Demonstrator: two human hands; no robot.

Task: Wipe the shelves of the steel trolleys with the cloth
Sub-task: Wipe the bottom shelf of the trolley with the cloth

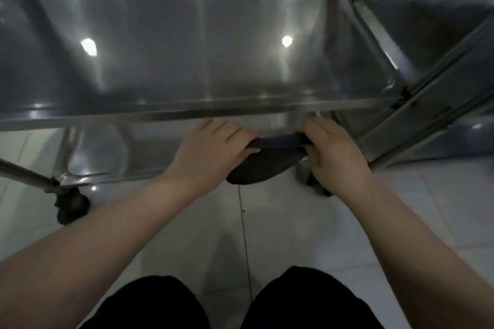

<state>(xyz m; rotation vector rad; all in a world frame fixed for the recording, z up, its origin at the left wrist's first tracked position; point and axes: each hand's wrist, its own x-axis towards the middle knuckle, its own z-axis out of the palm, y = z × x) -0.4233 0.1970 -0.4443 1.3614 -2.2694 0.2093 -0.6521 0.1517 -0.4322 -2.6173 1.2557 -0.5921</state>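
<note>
Knees (149,302), tiled floor (283,232), steel trolley (187,48), cloth (263,167)

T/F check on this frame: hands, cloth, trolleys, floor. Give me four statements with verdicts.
1. The left hand and right hand both hold the dark grey cloth in front of the shiny steel trolley's top shelf. True.
2. The cloth lies flat on that shelf. False: it hangs between the hands, below the near rim.
3. A second steel trolley stands at the right. True.
4. The floor is dark carpet. False: pale tiles.
</note>
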